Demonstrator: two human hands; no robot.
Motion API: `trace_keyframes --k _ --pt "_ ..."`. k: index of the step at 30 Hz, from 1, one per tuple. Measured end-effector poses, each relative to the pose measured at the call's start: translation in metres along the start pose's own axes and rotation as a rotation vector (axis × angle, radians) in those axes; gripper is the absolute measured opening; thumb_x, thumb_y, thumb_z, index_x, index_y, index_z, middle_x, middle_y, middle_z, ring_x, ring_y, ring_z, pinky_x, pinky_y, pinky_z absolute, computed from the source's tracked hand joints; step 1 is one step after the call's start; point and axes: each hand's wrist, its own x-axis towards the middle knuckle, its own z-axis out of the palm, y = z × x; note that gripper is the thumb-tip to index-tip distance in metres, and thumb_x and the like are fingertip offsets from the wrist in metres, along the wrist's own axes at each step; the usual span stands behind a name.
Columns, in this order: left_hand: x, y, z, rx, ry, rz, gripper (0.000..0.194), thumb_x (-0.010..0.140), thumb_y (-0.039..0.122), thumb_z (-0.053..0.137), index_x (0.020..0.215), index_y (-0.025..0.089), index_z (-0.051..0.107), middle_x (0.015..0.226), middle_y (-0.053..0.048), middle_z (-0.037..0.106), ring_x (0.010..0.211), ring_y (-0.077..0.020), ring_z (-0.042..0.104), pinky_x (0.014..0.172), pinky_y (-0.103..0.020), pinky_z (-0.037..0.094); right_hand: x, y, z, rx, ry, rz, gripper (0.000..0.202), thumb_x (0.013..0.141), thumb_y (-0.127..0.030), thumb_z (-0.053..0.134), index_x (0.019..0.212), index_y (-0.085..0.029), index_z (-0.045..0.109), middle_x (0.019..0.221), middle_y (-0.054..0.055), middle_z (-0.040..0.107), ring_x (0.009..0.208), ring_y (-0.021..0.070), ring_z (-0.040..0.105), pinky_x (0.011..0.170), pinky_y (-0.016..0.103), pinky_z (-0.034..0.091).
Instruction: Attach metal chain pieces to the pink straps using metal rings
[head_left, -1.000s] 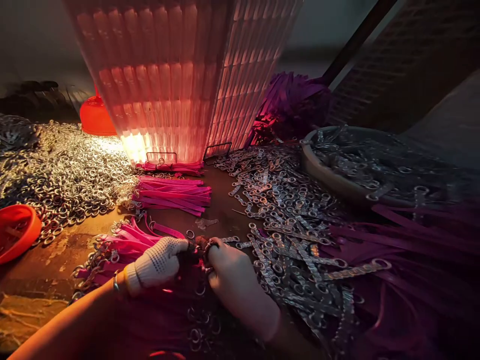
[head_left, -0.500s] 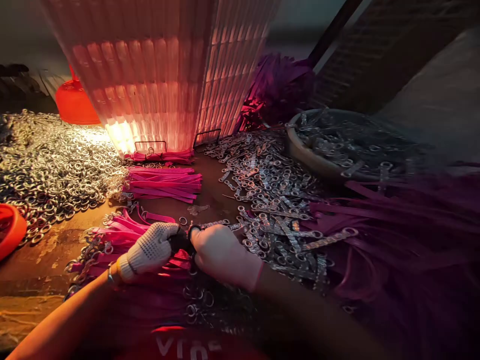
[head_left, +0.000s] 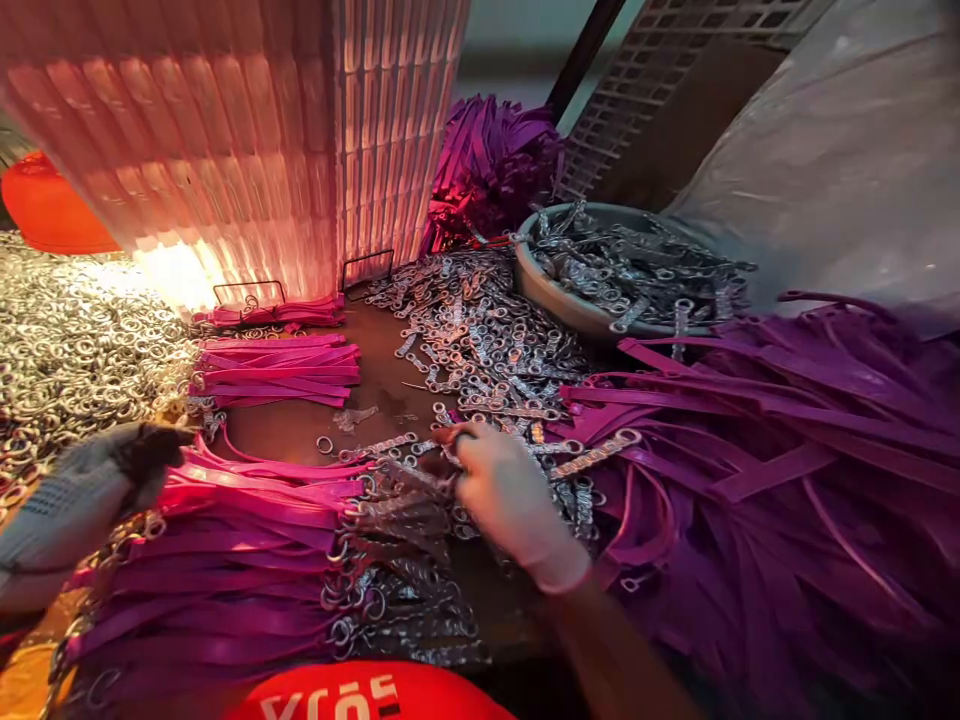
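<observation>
My left hand (head_left: 90,505), in a dotted knit glove with dark fingertips, is at the left edge over the pile of metal rings (head_left: 82,350). Motion smears its fingers. My right hand (head_left: 517,495), in a pale glove, has its fingers bent together at the near edge of a heap of flat metal links (head_left: 480,340). What they pinch, if anything, is hidden. Between the hands, magenta and purple straps (head_left: 247,535) lie side by side, with rings and links at their right ends. A loose ring (head_left: 324,445) lies just beyond them.
Another bundle of pink straps (head_left: 277,368) lies farther back, before a ribbed translucent panel (head_left: 247,160). A basin (head_left: 555,300) full of links stands behind the heap. Loose purple straps (head_left: 780,450) cover the right side. An orange lamp shade (head_left: 52,205) hangs at the left.
My hands were together over the straps and have come apart. The left has moved left to the rings, the right rightward to the links. The view has shifted right.
</observation>
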Motion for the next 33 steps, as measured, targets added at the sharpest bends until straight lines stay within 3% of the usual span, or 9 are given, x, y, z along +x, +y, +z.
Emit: trace_keyframes --k 2,5,11,13,15,18,21,29,33 --pt "0.001 -0.004 0.027 -0.354 -0.064 -0.182 0.018 0.092 0.023 0.053 0.101 0.017 0.067 0.068 0.003 0.065 0.049 -0.0045 0.048 0.046 -0.012 0.038 0.003 0.033 0.005 -0.234 -0.069 0.134 0.024 0.080 -0.007 0.053 0.096 -0.007 0.071 0.103 0.020 0.067 0.097 0.0304 0.061 0.081 0.038 0.044" --pt "0.008 -0.005 0.066 -0.680 -0.405 -0.344 0.032 0.090 0.041 0.060 0.099 0.011 0.067 0.077 -0.008 0.069 0.045 -0.0070 0.050 0.036 -0.015 0.034 0.000 0.068 0.018 -0.385 -0.099 0.131 0.025 0.075 -0.002 0.046 0.077 -0.010 0.070 0.099 0.023 0.068 0.089 0.0323 0.061 0.071 0.039 0.044" --pt "0.007 -0.008 0.104 -0.835 -0.823 -0.302 0.037 0.081 0.035 0.063 0.104 0.006 0.068 0.091 -0.015 0.071 0.054 -0.0124 0.061 0.035 -0.015 0.029 -0.007 0.073 0.018 0.387 0.411 0.267 0.023 0.083 -0.027 0.047 0.088 -0.021 0.068 0.085 0.012 0.072 0.080 0.0262 0.063 0.075 0.039 0.049" --pt "0.002 -0.010 0.109 -0.790 -0.818 -0.219 0.037 0.071 0.019 0.066 0.107 0.007 0.067 0.100 -0.016 0.071 0.055 -0.0105 0.061 0.037 -0.015 0.030 -0.003 0.051 0.011 0.568 0.527 0.236 0.023 0.084 -0.033 0.052 0.095 -0.021 0.068 0.093 0.011 0.072 0.088 0.0258 0.064 0.082 0.039 0.049" --pt "-0.004 -0.010 0.111 -0.703 -0.782 -0.122 0.045 0.067 0.012 0.065 0.111 0.009 0.065 0.103 -0.016 0.071 0.051 -0.0070 0.056 0.038 -0.015 0.029 0.004 0.020 0.007 0.708 0.436 0.155 0.024 0.086 -0.033 0.053 0.102 -0.021 0.067 0.091 0.008 0.071 0.082 0.0232 0.065 0.077 0.037 0.051" --pt "-0.012 -0.009 0.112 -0.590 -0.731 0.036 0.047 0.077 0.023 0.066 0.122 0.012 0.063 0.083 -0.010 0.070 0.043 -0.0041 0.045 0.038 -0.016 0.026 0.015 -0.030 0.010 0.795 0.149 -0.061 0.025 0.090 -0.028 0.051 0.110 -0.021 0.065 0.089 0.006 0.070 0.078 0.0202 0.065 0.069 0.032 0.052" --pt "-0.017 -0.006 0.110 -0.512 -0.712 0.114 0.049 0.082 0.038 0.068 0.122 0.011 0.064 0.060 -0.003 0.062 0.039 -0.0044 0.039 0.038 -0.017 0.024 0.026 -0.063 0.018 0.674 0.082 -0.311 0.035 0.088 -0.015 0.049 0.120 -0.022 0.061 0.109 0.007 0.068 0.099 0.0214 0.064 0.084 0.034 0.052" --pt "-0.024 -0.011 0.117 -0.681 -0.763 -0.008 0.025 0.072 0.035 0.073 0.083 0.014 0.063 0.054 0.004 0.052 0.041 -0.0044 0.040 0.042 -0.017 0.031 0.043 -0.081 0.026 0.208 0.206 -0.702 0.042 0.083 -0.008 0.052 0.124 -0.012 0.058 0.115 0.016 0.064 0.103 0.0263 0.060 0.087 0.040 0.053" --pt "-0.026 -0.014 0.122 -0.642 -0.678 0.040 0.024 0.075 0.034 0.071 0.078 0.014 0.059 0.056 0.003 0.052 0.042 -0.0047 0.040 0.041 -0.017 0.029 0.042 -0.080 0.025 0.183 0.197 -0.628 0.038 0.081 -0.011 0.056 0.119 -0.014 0.062 0.109 0.015 0.066 0.096 0.0253 0.062 0.082 0.038 0.052"
